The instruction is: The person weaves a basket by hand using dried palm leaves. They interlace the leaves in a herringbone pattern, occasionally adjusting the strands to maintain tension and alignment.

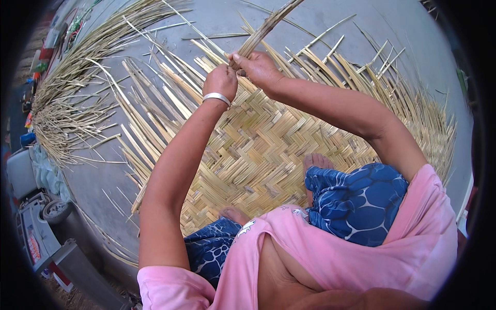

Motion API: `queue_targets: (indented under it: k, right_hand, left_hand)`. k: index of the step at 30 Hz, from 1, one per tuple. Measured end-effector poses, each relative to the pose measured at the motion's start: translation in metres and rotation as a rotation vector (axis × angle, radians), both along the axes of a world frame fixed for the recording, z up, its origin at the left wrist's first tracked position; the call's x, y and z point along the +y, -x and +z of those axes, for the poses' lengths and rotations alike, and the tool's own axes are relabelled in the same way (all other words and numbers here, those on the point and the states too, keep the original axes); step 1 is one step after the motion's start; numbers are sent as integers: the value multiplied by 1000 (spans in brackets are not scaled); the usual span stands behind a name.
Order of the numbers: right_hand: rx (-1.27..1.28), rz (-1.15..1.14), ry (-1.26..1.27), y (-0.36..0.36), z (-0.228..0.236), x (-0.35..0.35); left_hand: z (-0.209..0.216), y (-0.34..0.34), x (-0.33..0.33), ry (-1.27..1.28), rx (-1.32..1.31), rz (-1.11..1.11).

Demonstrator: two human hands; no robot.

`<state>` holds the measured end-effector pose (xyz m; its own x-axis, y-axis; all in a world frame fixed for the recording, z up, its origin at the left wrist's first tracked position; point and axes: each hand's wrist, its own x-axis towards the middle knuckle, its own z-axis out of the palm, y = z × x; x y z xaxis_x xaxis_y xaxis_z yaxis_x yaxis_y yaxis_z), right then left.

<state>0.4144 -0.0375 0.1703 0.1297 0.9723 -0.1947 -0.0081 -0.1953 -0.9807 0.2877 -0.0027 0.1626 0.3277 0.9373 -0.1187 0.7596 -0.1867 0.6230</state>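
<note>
The right hand (261, 67) pinches a lifted bamboo strip (268, 23) and the left hand (221, 80) is fisted beside it; bent sharply, the strip may crack over the woven mat (268, 150).

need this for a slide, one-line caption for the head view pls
Both hands, left hand and right hand, grip a split bamboo strip at the far edge of a herringbone woven mat.
</note>
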Motion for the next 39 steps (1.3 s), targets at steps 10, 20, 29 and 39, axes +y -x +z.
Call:
queue_targets:
  k: [10, 20, 29, 39]
  right_hand:
    - [93, -59, -242, 28, 5, -13]
    - [224, -6, -209, 41, 23, -17]
    - [293, -29, -233, 47, 30, -16]
    - [480, 96, -105, 34, 30, -8]
  left_hand:
    - [9, 11, -3, 376, -562, 181]
    - [39, 24, -12, 552, -741, 345]
    - [2, 23, 0, 220, -672, 169]
    - [26, 42, -4, 722, -947, 292]
